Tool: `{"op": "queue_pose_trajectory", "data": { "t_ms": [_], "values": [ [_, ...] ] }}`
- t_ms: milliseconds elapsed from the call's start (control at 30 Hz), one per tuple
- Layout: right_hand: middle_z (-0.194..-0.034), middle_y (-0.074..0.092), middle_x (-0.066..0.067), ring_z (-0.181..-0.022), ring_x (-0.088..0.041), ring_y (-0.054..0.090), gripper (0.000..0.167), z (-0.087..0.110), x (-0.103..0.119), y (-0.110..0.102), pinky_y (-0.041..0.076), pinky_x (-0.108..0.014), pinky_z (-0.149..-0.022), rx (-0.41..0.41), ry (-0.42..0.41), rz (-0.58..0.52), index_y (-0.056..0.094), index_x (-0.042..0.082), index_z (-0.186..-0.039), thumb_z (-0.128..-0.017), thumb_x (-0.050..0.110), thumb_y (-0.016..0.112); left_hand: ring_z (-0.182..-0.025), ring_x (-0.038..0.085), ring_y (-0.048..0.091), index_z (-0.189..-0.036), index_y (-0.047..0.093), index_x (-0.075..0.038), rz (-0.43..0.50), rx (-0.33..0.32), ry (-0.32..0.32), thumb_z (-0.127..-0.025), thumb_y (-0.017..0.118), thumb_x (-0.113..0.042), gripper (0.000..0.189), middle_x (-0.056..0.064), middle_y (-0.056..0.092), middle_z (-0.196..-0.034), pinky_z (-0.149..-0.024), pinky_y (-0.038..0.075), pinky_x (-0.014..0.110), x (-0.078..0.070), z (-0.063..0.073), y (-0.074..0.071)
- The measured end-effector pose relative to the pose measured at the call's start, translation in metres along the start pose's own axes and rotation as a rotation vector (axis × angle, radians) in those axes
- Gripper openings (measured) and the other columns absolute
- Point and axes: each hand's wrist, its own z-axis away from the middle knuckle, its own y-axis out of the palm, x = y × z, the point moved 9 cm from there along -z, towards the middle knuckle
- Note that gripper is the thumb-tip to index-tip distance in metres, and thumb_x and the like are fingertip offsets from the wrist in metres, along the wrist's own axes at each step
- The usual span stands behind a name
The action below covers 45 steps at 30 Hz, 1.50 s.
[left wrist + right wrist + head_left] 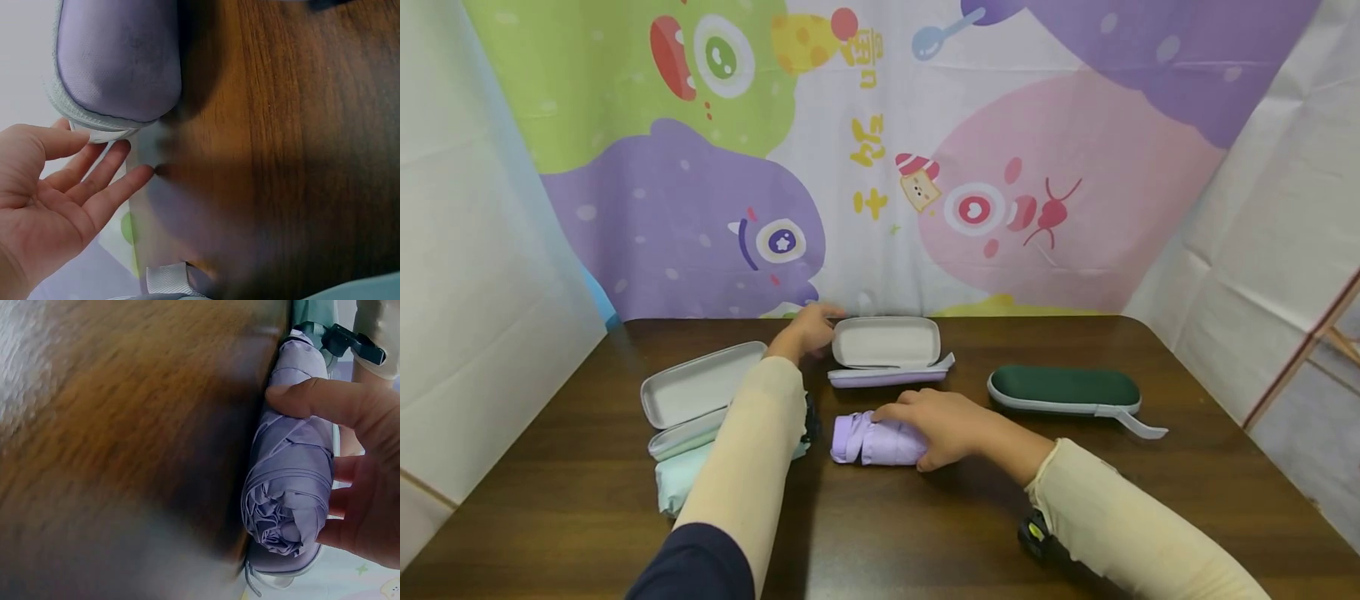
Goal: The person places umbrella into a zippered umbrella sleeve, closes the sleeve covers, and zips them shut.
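My right hand [943, 425] grips a lilac folded umbrella [891, 442] that lies crosswise on the table. In the right wrist view the thumb lies over one side of its rolled cloth, with the other fingers along the opposite side. Behind it stands an open lilac zip case [887, 377], its pale grey lid [886, 342] raised. My left hand [808, 329] is at the left end of that case. From the left wrist view, its thumb and index finger are right at the rim, the other fingers loosely extended.
At the left, another case [703, 392] with a grey lining lies open, with a mint folded umbrella [681, 479] before it, partly hidden by my left arm. A closed dark green case [1063, 387] with a grey strap lies at the right. A printed curtain [865, 267] hangs behind the wooden table [925, 542].
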Motion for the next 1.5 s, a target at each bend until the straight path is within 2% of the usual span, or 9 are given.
{"op": "queue_pose_trajectory", "data": {
  "t_ms": [133,300,433,600,933,1067,1233,1500],
  "values": [
    [-0.112,0.057,-0.002,-0.099,-0.019,0.056,0.076,0.000,0.004,0.000,0.052,-0.039,-0.066,-0.002,-0.019,0.030,0.052,0.028,-0.133,-0.066,0.019,0.087,-0.115,0.038,0.055,-0.138,0.051,0.000,0.074,0.001,-0.014,-0.084,0.041,0.014,0.057,0.028,0.051,-0.131,-0.069,0.058,0.046,0.000,-0.001,0.003],
    [-0.107,0.055,0.000,-0.096,-0.018,0.057,0.075,0.004,0.014,0.000,0.051,-0.036,-0.061,0.000,-0.062,0.074,0.054,0.028,-0.129,-0.063,0.018,0.087,-0.100,0.037,0.062,-0.129,0.056,0.004,0.106,-0.001,-0.008,-0.084,0.044,0.017,0.048,0.029,0.057,-0.121,-0.066,0.059,0.042,0.001,-0.001,0.007],
    [-0.104,0.055,0.001,-0.095,-0.017,0.057,0.074,0.010,0.020,-0.002,0.051,-0.034,-0.059,0.002,-0.090,0.115,0.056,0.028,-0.127,-0.061,0.019,0.088,-0.091,0.034,0.064,-0.121,0.057,0.008,0.093,-0.001,0.010,-0.083,0.047,0.016,0.040,0.029,0.060,-0.118,-0.065,0.059,0.042,0.001,0.001,0.009],
    [-0.102,0.054,0.002,-0.094,-0.017,0.056,0.072,0.019,0.021,-0.011,0.050,-0.034,-0.058,-0.003,-0.093,0.156,0.057,0.028,-0.125,-0.061,0.019,0.088,-0.088,0.034,0.064,-0.119,0.057,0.007,0.069,-0.010,0.038,-0.084,0.048,0.015,0.036,0.028,0.059,-0.120,-0.066,0.058,0.046,-0.003,0.002,0.007],
    [-0.103,0.054,0.003,-0.084,-0.017,0.056,0.068,0.029,0.009,-0.041,0.049,-0.035,-0.057,-0.065,-0.093,0.137,0.057,0.027,-0.122,-0.062,0.017,0.086,-0.091,0.035,0.063,-0.124,0.062,-0.001,0.053,-0.001,0.082,-0.084,0.045,0.014,0.046,0.026,0.059,-0.119,-0.071,0.057,0.051,-0.020,0.011,0.003],
    [-0.103,0.055,0.001,-0.082,-0.019,0.057,0.067,0.024,0.004,-0.053,0.051,-0.037,-0.061,-0.081,-0.078,0.154,0.057,0.027,-0.122,-0.062,0.017,0.087,-0.096,0.031,0.062,-0.122,0.065,-0.002,0.069,0.001,0.090,-0.083,0.046,0.013,0.046,0.023,0.060,-0.126,-0.071,0.057,0.051,-0.024,0.012,0.003],
    [-0.101,0.056,-0.001,-0.086,-0.021,0.058,0.067,0.010,-0.008,-0.064,0.052,-0.041,-0.060,-0.089,-0.030,0.202,0.058,0.027,-0.121,-0.062,0.017,0.087,-0.088,0.027,0.063,-0.119,0.066,0.000,0.082,0.001,0.099,-0.083,0.049,0.011,0.041,0.022,0.064,-0.119,-0.071,0.057,0.051,-0.028,0.012,0.001],
    [-0.099,0.055,-0.002,-0.090,-0.024,0.059,0.065,-0.012,-0.037,-0.057,0.053,-0.045,-0.067,-0.045,0.087,0.192,0.059,0.027,-0.123,-0.066,0.021,0.088,-0.084,0.025,0.063,-0.115,0.067,0.001,0.093,0.012,0.097,-0.081,0.050,0.008,0.039,0.021,0.063,-0.122,-0.069,0.057,0.050,-0.036,0.011,0.001]
  ]
}}
